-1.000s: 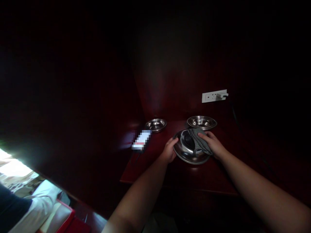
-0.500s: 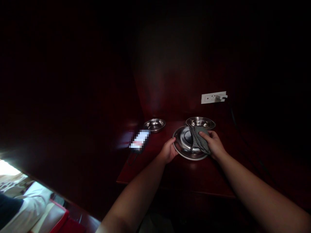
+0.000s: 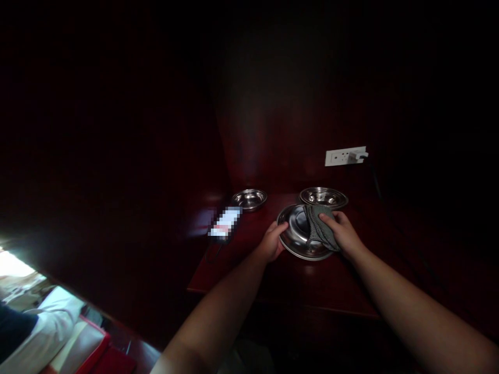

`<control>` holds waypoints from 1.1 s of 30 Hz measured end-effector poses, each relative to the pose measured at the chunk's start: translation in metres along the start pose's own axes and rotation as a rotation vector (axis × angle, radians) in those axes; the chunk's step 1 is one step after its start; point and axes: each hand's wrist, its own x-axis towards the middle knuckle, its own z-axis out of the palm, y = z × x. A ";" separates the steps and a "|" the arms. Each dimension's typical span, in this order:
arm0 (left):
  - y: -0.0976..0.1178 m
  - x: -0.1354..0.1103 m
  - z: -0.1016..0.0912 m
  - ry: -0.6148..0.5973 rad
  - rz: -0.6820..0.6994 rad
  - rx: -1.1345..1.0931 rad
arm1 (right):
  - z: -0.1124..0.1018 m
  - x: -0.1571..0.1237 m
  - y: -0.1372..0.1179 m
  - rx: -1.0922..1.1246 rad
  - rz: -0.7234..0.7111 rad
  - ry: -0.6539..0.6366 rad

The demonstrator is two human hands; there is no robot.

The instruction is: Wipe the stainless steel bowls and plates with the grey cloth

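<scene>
A shiny steel bowl (image 3: 296, 234) is tilted above the dark red desk, its left rim gripped by my left hand (image 3: 274, 242), thumb over the edge. My right hand (image 3: 343, 231) is closed around a folded grey cloth (image 3: 322, 226), which covers the bowl's right side and drapes partly over the inside. Whether my right fingers also hold the rim beneath the cloth is hidden. Just behind the held bowl stand more steel bowls (image 3: 323, 196), seemingly nested. Another small steel bowl (image 3: 250, 199) sits at the back left.
A phone (image 3: 225, 223) with a lit, blurred screen leans at the desk's left side. On the back wall is a white socket plate (image 3: 345, 156) with a plugged-in charger and a dark cable. The desk (image 3: 230, 270) meets dark panels. Someone's pale sleeve (image 3: 50, 322) shows at lower left.
My left thumb has slid a little further over the bowl's rim. The bowl and cloth have shifted only slightly, and the whole view has moved a touch.
</scene>
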 end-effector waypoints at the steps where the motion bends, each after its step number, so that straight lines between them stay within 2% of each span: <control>1: 0.000 0.000 -0.001 0.002 0.001 -0.005 | 0.000 0.000 0.001 -0.001 0.006 -0.012; 16: -0.002 0.006 -0.006 0.028 0.028 0.031 | -0.002 -0.004 0.002 0.038 0.039 -0.166; 24: -0.005 0.008 -0.010 0.008 0.034 -0.020 | 0.001 -0.006 -0.003 0.105 0.073 -0.168; 28: 0.000 0.007 -0.009 -0.074 -0.061 -0.087 | 0.002 -0.005 -0.005 0.155 0.089 -0.126; 30: 0.004 0.006 -0.008 -0.114 -0.063 -0.102 | 0.002 -0.002 -0.004 0.162 0.076 -0.078; 33: 0.006 0.005 -0.010 -0.088 -0.056 -0.056 | 0.000 0.004 0.000 0.135 0.033 0.022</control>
